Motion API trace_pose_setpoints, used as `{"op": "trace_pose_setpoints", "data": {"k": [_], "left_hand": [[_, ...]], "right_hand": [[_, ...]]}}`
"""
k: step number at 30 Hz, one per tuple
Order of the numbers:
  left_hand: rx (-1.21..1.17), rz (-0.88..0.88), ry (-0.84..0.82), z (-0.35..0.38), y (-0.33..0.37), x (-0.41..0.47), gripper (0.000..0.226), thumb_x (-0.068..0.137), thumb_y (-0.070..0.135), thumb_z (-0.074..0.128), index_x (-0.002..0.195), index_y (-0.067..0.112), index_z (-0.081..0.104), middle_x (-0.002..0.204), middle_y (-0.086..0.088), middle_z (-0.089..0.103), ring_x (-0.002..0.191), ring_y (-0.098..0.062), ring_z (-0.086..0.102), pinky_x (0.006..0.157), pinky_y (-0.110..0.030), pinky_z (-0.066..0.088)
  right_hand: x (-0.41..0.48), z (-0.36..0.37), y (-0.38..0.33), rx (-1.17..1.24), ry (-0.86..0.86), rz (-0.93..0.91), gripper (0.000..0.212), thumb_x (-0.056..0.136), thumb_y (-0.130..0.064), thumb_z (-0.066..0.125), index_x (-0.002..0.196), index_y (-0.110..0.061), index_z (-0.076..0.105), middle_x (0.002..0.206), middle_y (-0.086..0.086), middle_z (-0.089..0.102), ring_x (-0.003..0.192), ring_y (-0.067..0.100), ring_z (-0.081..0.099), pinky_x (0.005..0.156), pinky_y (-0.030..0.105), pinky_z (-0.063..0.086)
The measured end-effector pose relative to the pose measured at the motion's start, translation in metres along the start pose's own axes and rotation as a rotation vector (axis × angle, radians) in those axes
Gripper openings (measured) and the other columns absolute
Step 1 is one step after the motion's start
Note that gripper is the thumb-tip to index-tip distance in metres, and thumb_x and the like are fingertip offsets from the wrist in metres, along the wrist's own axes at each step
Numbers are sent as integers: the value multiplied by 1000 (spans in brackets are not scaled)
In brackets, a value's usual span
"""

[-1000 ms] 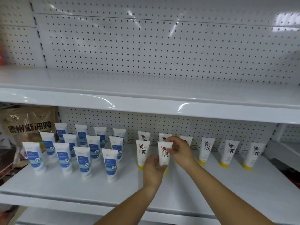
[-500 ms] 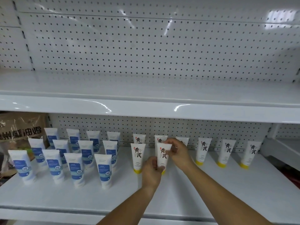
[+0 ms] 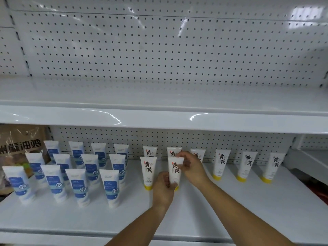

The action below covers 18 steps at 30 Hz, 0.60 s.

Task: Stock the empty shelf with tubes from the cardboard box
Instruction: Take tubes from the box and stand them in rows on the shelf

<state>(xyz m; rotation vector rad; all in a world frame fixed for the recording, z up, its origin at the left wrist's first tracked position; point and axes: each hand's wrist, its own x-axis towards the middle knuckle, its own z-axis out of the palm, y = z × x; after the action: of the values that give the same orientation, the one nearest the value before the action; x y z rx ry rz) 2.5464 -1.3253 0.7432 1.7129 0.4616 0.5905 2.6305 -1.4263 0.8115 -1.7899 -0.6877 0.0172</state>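
A white tube with a yellow cap [image 3: 174, 172] stands cap-down on the lower white shelf [image 3: 195, 215], in the front row beside another such tube [image 3: 148, 172]. My left hand [image 3: 164, 189] holds its lower end near the cap. My right hand [image 3: 192, 166] pinches its upper edge from the right. Behind stands a row of several more yellow-capped tubes [image 3: 221, 164]. Several white tubes with blue labels [image 3: 79, 185] fill the shelf's left part. The cardboard box is out of view.
An upper white shelf [image 3: 159, 118] juts out above the tubes, with white pegboard [image 3: 159, 50] behind it. A brown packaged product [image 3: 19, 144] sits at the far left. Bare shelf surface lies in front of the tubes and to the right.
Both hands stay on the same tube, with only a slight shift. The view has shifted slightly rightward, so the shelf contents sit further left in frame.
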Motion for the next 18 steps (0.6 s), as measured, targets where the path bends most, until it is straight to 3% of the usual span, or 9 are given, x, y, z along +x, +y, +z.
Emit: {"op": "trace_pose_setpoints", "data": {"k": [11,18], "left_hand": [[40,-43,-45,-4,2,2,33,83,-5,70,104,16,57,90,5,69,86,-9,67,64,-9,49],[184,-24,-93,-8,7,3,35,82,2,74,112,15,59,98,1,67,91,-14,64,69,-12,47]], "right_hand": [[-1,-4,-2,-30,-33,6,37,83,11,64,103,-20,63,107,-7,66,95,8,63,85,22,53],[-2,-11,0,-108,-67,10,45,82,4,69,104,-35,64,105,-11,69,96,4,66,88,25,54]]}}
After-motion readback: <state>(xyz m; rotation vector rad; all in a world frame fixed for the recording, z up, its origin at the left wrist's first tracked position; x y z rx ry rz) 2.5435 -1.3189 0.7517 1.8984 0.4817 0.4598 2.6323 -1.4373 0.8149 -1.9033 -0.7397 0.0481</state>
